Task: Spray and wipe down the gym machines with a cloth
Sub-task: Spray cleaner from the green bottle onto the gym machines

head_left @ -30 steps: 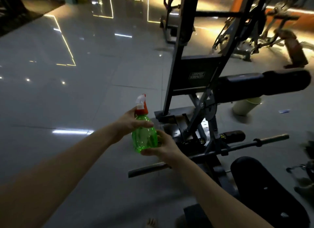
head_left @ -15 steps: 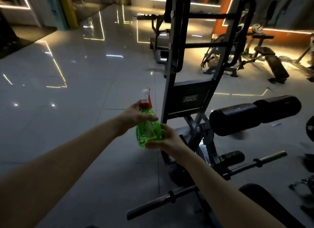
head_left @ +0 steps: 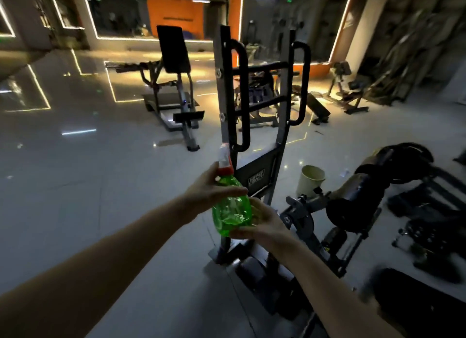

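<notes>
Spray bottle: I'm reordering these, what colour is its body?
Translucent green; the spray bottle shows best in the head view.

Pale bucket (head_left: 312,182) stood upright on glossy grey tile floor (head_left: 75,186). LED strips (head_left: 131,38) outlined far wall openings, reflected in the tiles. Orange wall panel (head_left: 176,10) at back. Small litter scrap (head_left: 344,173) lay near bucket.

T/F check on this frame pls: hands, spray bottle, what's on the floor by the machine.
1. Both the left hand and the right hand hold the green spray bottle. True.
2. The bottle's collar is blue. False: it is orange.
3. The right hand holds a cloth. False: no cloth shows; it cups the bottle's lower part.
4. A pale bucket stands on the floor, right of the machine frame. True.
</notes>
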`<move>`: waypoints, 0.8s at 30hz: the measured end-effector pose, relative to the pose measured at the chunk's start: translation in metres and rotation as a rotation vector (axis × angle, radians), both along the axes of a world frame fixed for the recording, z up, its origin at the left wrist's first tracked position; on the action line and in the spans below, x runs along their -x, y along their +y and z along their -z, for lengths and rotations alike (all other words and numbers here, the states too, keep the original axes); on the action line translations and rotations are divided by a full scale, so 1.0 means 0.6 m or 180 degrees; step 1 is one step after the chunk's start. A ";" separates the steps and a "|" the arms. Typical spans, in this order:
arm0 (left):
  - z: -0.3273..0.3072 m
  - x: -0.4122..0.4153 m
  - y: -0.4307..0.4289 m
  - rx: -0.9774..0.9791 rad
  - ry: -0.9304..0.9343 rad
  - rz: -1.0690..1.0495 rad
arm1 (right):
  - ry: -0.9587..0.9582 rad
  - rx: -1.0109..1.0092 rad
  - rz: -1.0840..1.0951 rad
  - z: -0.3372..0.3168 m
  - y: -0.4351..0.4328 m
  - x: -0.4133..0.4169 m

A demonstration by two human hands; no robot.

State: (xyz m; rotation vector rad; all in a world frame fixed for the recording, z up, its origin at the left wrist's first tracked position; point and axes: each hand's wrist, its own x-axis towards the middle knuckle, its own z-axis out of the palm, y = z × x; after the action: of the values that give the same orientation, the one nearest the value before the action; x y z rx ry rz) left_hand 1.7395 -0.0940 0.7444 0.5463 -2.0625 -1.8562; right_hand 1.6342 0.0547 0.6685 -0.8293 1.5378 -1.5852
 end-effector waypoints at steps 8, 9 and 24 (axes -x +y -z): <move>-0.066 0.024 -0.104 0.0300 0.0280 0.0210 | 0.0280 0.0266 0.0279 -0.091 -0.091 -0.018; -0.070 0.029 -0.112 0.0332 0.0338 0.0192 | 0.0342 0.0287 0.0315 -0.101 -0.101 -0.019; -0.188 0.146 -0.270 0.0628 0.0711 0.0175 | 0.0870 0.0581 0.0264 -0.231 -0.254 0.080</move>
State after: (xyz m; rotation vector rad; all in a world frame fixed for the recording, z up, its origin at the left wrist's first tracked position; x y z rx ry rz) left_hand 1.6520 -0.2563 0.8572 0.2234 -2.0948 -1.6339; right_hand 1.5861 -0.0975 0.8069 -1.1355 1.6508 -1.7487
